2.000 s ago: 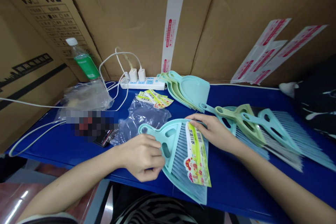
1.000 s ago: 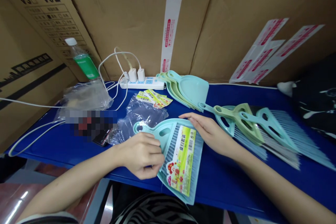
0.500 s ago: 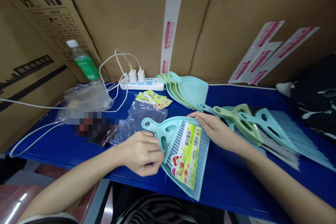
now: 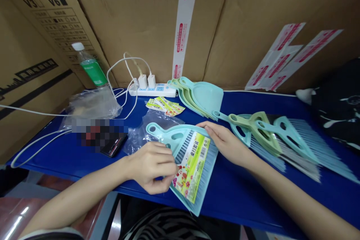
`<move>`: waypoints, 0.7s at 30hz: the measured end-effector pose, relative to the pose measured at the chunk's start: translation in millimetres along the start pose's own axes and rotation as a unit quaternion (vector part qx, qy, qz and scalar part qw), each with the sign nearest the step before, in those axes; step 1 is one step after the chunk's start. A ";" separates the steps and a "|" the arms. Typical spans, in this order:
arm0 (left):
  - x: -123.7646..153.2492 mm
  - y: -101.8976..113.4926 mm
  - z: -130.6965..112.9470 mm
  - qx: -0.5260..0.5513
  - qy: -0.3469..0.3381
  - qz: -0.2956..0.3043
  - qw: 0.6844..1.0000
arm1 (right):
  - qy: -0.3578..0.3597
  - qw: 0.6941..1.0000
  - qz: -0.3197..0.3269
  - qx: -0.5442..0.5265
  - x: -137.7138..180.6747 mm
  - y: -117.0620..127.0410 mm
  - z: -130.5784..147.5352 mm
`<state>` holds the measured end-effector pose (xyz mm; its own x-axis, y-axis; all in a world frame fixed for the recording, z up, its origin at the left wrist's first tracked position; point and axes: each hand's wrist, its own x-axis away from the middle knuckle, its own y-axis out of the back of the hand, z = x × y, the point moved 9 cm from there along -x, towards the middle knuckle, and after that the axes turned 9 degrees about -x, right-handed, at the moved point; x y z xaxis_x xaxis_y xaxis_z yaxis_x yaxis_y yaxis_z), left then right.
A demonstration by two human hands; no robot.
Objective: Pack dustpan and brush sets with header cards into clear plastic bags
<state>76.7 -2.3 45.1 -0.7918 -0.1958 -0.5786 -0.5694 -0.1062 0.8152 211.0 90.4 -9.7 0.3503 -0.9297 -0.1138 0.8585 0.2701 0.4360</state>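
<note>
My right hand (image 4: 225, 140) grips the far right rim of a light-blue dustpan (image 4: 197, 208), fingers mostly underneath. A matching hand brush (image 4: 178, 138) lies nested in the pan, its blue bristles (image 4: 206, 180) towards the lower right. Across the bristles is a green-and-white label card (image 4: 194, 168) with cartoon pictures. My left hand (image 4: 154, 167) is closed over the pan's left side, its fingertips by the card's left edge. Whatever those fingers pinch is hidden. A crumpled clear plastic bag (image 4: 136, 138) lies behind the left hand.
Stacked green and blue dustpans (image 4: 208, 95) stand at the back. Several loose brushes (image 4: 261, 131) lie on the right of the blue table (image 4: 239, 202). Label cards (image 4: 165, 105), a power strip (image 4: 165, 90), cables, a bottle (image 4: 94, 71) and a phone (image 4: 114, 146) are behind and left. Cardboard (image 4: 140, 26) walls the back.
The dustpan, brush and card have shifted left and turned slightly, with my right hand following. My left hand now overlaps the card's left edge and stays closed.
</note>
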 end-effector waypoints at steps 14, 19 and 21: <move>43.6 16.0 102.9 -0.277 0.416 0.211 0.840 | -0.007 1.000 -0.005 0.021 -5.2 10.1 -10.2; 77.0 15.0 128.2 -0.278 0.528 0.361 0.717 | -0.006 1.000 -0.003 0.024 -5.7 14.2 -12.8; 74.7 12.7 127.0 -0.254 0.519 0.365 0.730 | -0.009 1.000 -0.005 0.027 -5.4 16.0 -12.3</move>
<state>-17.8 105.5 8.7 -0.0997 -0.9862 0.1323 0.2855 0.0990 0.9533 227.4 102.8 -13.2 0.3354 -0.9365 -0.1021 0.8404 0.2484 0.4817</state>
